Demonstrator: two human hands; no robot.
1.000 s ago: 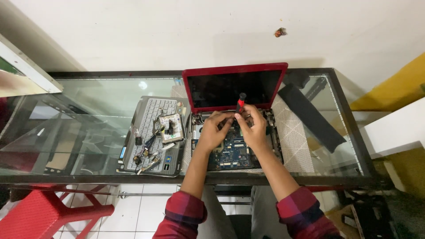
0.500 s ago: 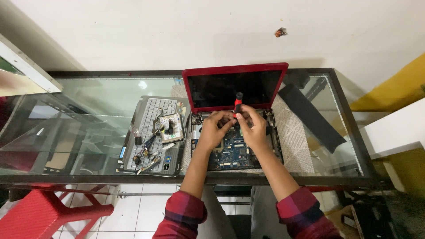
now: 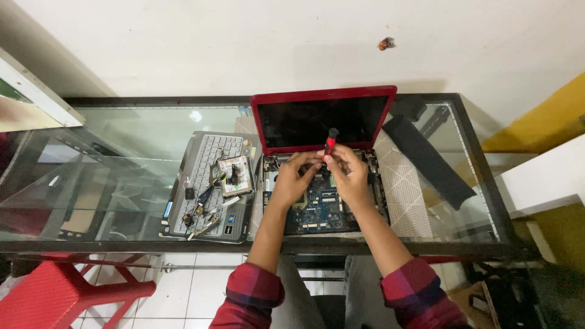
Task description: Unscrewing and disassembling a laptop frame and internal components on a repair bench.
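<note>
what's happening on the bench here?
A person is bent over an opened red laptop on a glass table. The keyboard deck is off and the blue circuit board is exposed. The right hand holds a red-handled screwdriver roughly upright over the back edge of the board, and the left hand is at the shaft beside it. The removed keyboard panel lies to the left, with a small drive and loose bits on top.
</note>
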